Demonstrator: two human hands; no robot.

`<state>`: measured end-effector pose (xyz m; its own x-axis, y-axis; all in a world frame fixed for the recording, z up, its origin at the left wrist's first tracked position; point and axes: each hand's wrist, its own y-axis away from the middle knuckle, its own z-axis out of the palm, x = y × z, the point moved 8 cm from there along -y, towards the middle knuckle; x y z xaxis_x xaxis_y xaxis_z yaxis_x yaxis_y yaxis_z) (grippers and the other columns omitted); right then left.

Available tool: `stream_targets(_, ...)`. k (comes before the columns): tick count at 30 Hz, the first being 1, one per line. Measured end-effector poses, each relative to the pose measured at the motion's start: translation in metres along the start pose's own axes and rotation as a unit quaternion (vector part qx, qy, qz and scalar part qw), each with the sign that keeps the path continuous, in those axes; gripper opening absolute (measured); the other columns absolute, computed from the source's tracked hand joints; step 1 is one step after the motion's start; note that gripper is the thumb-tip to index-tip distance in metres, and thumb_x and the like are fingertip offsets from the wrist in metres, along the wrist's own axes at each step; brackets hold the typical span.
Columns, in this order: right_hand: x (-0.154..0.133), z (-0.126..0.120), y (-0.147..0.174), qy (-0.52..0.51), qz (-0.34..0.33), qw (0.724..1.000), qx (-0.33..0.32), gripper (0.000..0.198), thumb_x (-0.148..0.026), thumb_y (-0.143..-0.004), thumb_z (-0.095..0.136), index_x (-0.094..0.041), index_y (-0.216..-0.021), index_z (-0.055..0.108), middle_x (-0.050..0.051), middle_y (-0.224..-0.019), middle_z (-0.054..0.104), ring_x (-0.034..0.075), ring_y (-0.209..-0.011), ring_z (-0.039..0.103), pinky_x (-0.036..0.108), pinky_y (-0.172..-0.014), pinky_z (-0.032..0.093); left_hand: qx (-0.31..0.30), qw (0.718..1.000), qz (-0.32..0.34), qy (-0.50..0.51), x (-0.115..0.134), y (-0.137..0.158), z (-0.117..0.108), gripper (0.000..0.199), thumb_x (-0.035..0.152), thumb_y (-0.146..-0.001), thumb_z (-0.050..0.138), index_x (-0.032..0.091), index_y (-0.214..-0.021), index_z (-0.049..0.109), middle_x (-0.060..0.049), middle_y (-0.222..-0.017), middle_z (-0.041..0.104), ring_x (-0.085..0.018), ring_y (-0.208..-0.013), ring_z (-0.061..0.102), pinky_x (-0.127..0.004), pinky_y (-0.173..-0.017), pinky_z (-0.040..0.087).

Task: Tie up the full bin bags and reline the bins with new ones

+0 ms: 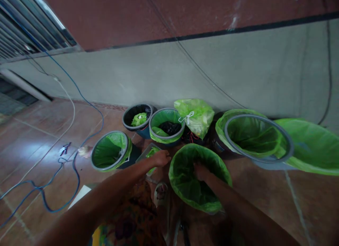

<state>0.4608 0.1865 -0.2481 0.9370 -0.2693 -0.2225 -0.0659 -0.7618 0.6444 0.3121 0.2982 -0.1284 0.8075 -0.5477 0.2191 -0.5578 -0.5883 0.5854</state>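
In front of me stands a round bin lined with a green bin bag [185,189], the bag folded out over its rim. My right hand [201,171] reaches down inside it against the liner; its fingers are lost in shadow. At the bin's left edge is my left hand [161,158], fingers curled closed beside the liner's rim. Whatever it may hold is too small to make out. Below that hand sits a grey tray [143,156] with green bags in it, partly hidden by my left forearm.
Lined bins stand around: one at left [106,169], a black-lined one [127,127], one with a black bag inside [152,127], and a large one [290,147] at right. A tied green bag [198,115] leans near the wall. Blue cable [76,171] and keys [64,149] lie on the floor.
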Motion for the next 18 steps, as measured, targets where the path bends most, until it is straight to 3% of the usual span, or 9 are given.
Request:
stream_targets(3,-0.006,-0.018,0.016,-0.001,-0.007,1.0,0.026,0.041,-0.019,-0.088,0.043,-0.013,-0.127,0.055,0.018,-0.119,0.06,0.027,-0.109,0.058,0.036,-0.089,0.044,0.029,0.999,0.015,0.03,0.01,-0.017,0.005,0.041,0.032,-0.094,0.035,0.016,-0.124,0.056,-0.008,-0.131,0.06,-0.015,-0.117,0.056,-0.023,-0.099,0.041)
stream_targets(7,-0.016,-0.075,0.041,0.005,-0.019,0.982,0.19,0.04,-0.024,-0.091,0.037,-0.017,-0.128,0.052,0.015,-0.119,0.059,0.028,-0.11,0.054,0.039,-0.089,0.042,0.049,0.997,0.057,0.008,0.031,-0.051,-0.005,0.039,0.028,-0.095,0.032,0.016,-0.122,0.057,-0.007,-0.129,0.06,-0.014,-0.12,0.054,-0.023,-0.102,0.039)
stream_targets(9,-0.016,-0.088,0.043,0.021,-0.017,0.974,0.226,0.041,-0.025,-0.091,0.038,-0.018,-0.131,0.05,0.015,-0.123,0.057,0.029,-0.115,0.05,0.041,-0.092,0.04,0.066,0.995,0.074,0.015,0.042,-0.064,-0.011,0.039,0.027,-0.095,0.031,0.015,-0.122,0.057,-0.007,-0.129,0.06,-0.014,-0.12,0.053,-0.022,-0.101,0.039)
stream_targets(14,0.003,-0.061,0.012,0.042,0.031,0.983,0.176,0.046,-0.023,-0.091,0.038,-0.018,-0.136,0.044,0.017,-0.127,0.056,0.032,-0.119,0.046,0.049,-0.094,0.039,0.075,0.992,0.085,0.062,0.065,-0.074,-0.013,0.041,0.029,-0.096,0.029,0.019,-0.12,0.061,-0.005,-0.119,0.066,-0.015,-0.108,0.061,-0.024,-0.092,0.046)
stream_targets(18,0.019,-0.025,-0.006,0.03,0.059,0.99,0.126,0.055,-0.025,-0.09,0.041,-0.012,-0.143,0.036,0.02,-0.133,0.051,0.032,-0.122,0.046,0.045,-0.095,0.04,0.066,0.995,0.078,-0.001,0.073,-0.068,-0.007,0.035,0.026,-0.09,0.042,0.02,-0.117,0.064,-0.008,-0.112,0.069,-0.022,-0.106,0.062,-0.031,-0.09,0.048)
